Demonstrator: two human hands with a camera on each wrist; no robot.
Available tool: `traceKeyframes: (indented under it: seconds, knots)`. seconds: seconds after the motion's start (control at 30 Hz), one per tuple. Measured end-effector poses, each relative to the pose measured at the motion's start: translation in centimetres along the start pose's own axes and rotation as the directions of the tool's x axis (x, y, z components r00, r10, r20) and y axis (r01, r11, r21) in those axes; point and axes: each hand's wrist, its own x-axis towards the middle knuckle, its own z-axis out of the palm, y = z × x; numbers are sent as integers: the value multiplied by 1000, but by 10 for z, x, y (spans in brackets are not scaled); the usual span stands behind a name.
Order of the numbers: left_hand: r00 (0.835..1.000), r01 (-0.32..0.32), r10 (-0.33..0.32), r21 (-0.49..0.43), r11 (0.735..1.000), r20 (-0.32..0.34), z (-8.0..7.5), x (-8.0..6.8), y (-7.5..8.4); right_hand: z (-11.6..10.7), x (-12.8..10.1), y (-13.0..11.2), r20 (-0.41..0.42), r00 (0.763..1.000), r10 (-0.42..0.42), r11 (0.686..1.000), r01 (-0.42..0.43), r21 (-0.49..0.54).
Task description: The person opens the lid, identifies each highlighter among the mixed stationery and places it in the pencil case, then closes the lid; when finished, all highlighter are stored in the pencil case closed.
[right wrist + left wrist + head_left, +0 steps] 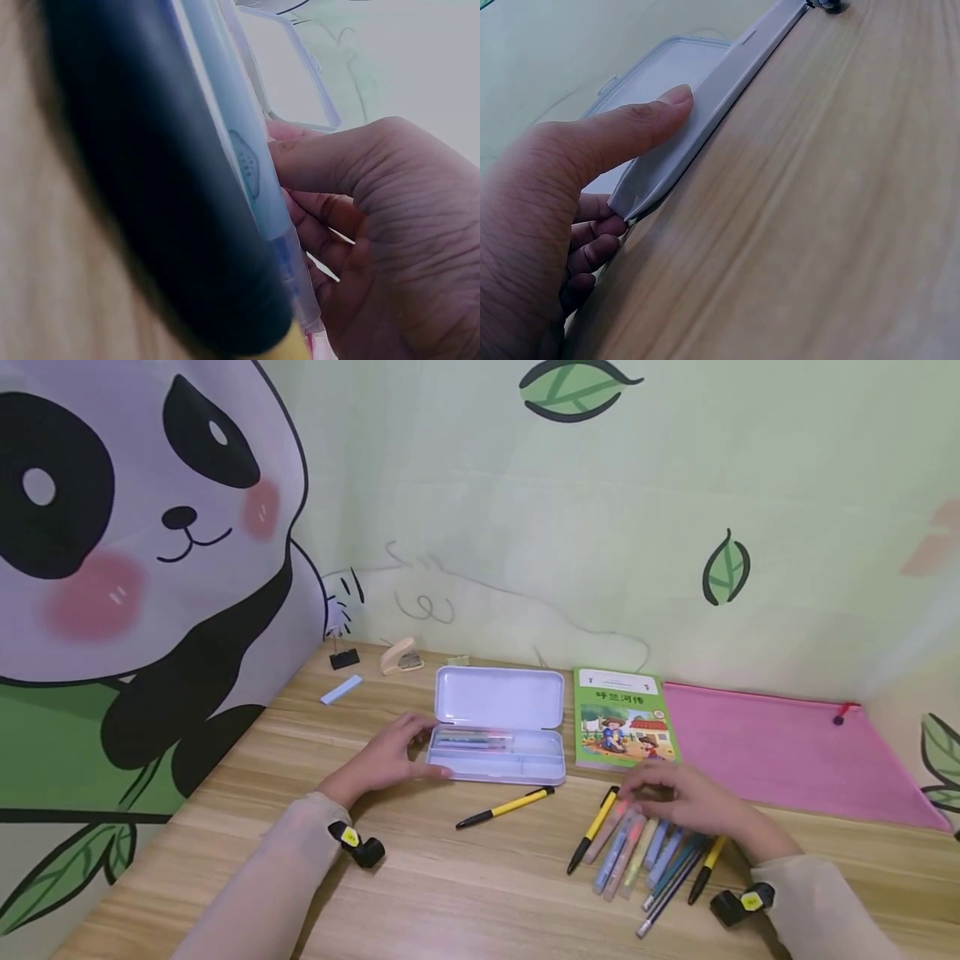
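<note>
1. Left hand (384,758) grips the left end of the white pencil case (480,767): its thumb lies along the front wall, and its bent fingers meet the left corner.

2. Right hand (696,800) has its fingers bent over the upper ends of the capped markers (639,860); I cannot tell whether it pinches one or only touches them. Each wrist, at a pale sleeve (273,860), wears a small black camera.

3. Nearest the table's near side, two pencils (664,902) lie slanted, eraser ends toward the person. The markers fan out just left of them, in pink, blue and yellow.

4. Yellow-and-black pens flank this bundle: one (596,827) on its left, another (707,872) on its right, close under the right wrist.

5. A third yellow-and-black pen (506,808) lies apart, slanting just in front of the pencil case.

6. That case stands open toward the table's far edge, lid (498,697) tipped back. Several slim pens (472,741) lie in its rear left compartment.

7. Right of the case lies a green-covered book (626,722) with a Chinese title; beside it, a pink zip pouch (780,752) stretches along the far edge toward the far right.

8. Near the table's far left corner are a light-blue strip (341,690), a black binder clip (344,658) and a beige stapler-like object (401,657).

9. Beyond the far edge rises a pale green backdrop (465,468) with leaves; a large panda (217,527) is pictured at left.
</note>
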Motion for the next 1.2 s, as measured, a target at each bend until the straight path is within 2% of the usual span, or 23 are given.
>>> traceKeyframes:
  seconds: [0.4,0.97,1.2]
  knots:
    - [1000,-2,2,15,1000,-7,-1,3,0,1,-2,2,16,1000,-6,996,5,90]
    - [1000,-4,4,9,1000,-1,-2,0,4,3,-2,2,39,999,25,993,-30,114]
    - [1000,2,-2,17,1000,-1,-1,0,1,4,-3,4,46,998,38,990,-44,134]
